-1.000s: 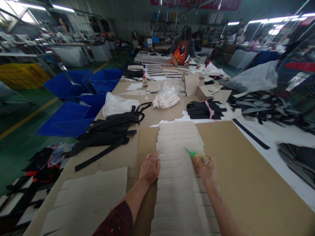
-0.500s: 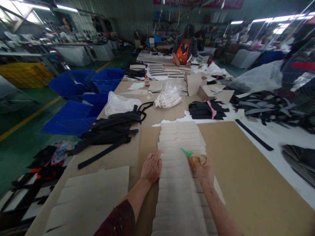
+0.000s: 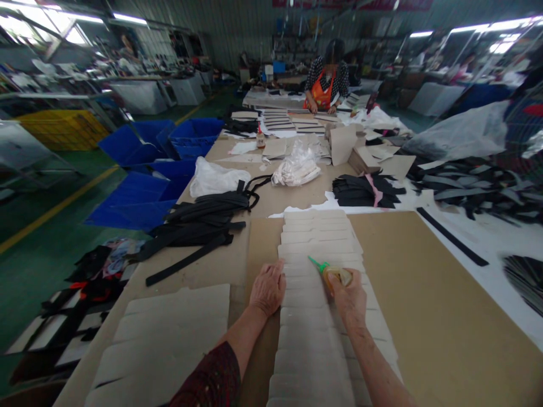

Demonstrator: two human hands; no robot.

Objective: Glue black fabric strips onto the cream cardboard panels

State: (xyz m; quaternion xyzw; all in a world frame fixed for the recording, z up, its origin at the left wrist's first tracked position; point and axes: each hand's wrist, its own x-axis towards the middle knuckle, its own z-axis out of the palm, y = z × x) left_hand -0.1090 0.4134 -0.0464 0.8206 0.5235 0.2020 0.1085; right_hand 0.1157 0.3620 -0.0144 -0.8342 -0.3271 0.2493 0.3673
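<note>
A long row of overlapping greyish-beige card pieces (image 3: 316,282) runs away from me, each one stepped over its neighbour. My left hand (image 3: 268,289) lies on the row's left edge, fingers stretched out and holding nothing. Wrapped round a squeeze glue bottle (image 3: 335,277) is my right hand (image 3: 351,297). The bottle holds amber liquid and is tilted, its green nozzle pointing left over the cards. Whether the tip touches a card I cannot tell. To the left lies a second batch of overlapping cards (image 3: 169,333).
Black strips (image 3: 199,217) lie beyond my left arm, a pink-tied black bundle (image 3: 369,191) at the far right. A clear plastic bag (image 3: 297,167) and another bottle (image 3: 260,139) stand farther back. Blue bins (image 3: 139,192) flank the table. A person in an orange apron (image 3: 321,90) works opposite.
The glue bottle in my right hand has moved a little left across the cards. My left hand stays by the row's edge. The whole view has shifted slightly.
</note>
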